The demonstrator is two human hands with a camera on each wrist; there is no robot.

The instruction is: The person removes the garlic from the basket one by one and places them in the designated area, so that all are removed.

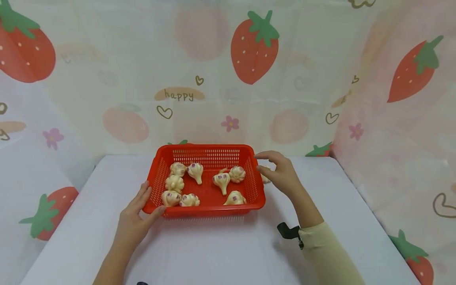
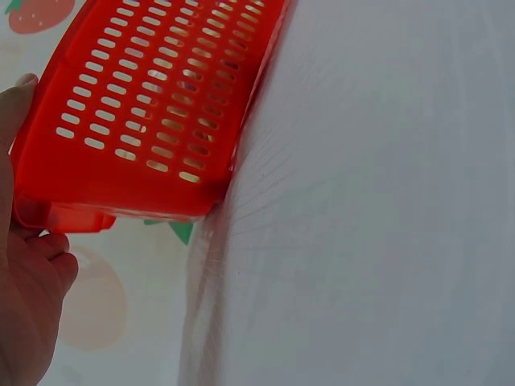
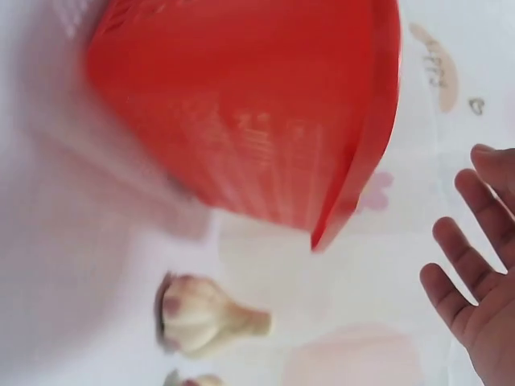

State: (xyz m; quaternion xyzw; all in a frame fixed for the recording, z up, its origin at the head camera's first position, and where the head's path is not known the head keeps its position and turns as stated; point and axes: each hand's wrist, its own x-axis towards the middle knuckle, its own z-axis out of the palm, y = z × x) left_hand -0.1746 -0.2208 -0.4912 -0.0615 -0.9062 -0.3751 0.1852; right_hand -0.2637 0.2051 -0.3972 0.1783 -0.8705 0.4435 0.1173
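White table (image 1: 213,249), garlic (image 3: 201,316) beside basket (image 1: 210,211)

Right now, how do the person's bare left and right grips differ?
Contact: the bare left grip holds the red perforated plastic basket at its left end; the bare right grip hovers apart from its right end, holding nothing.
Forearm: the left's shows bare; the right's wears a pale sleeve.
Shared: both are beside the basket's short ends.

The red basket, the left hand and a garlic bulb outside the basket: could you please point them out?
Red basket (image 1: 210,210): head view, on its front rim.
Left hand (image 1: 133,219): head view, on the back of the hand.
Garlic bulb (image 3: 197,316): right wrist view, on its rounded body.
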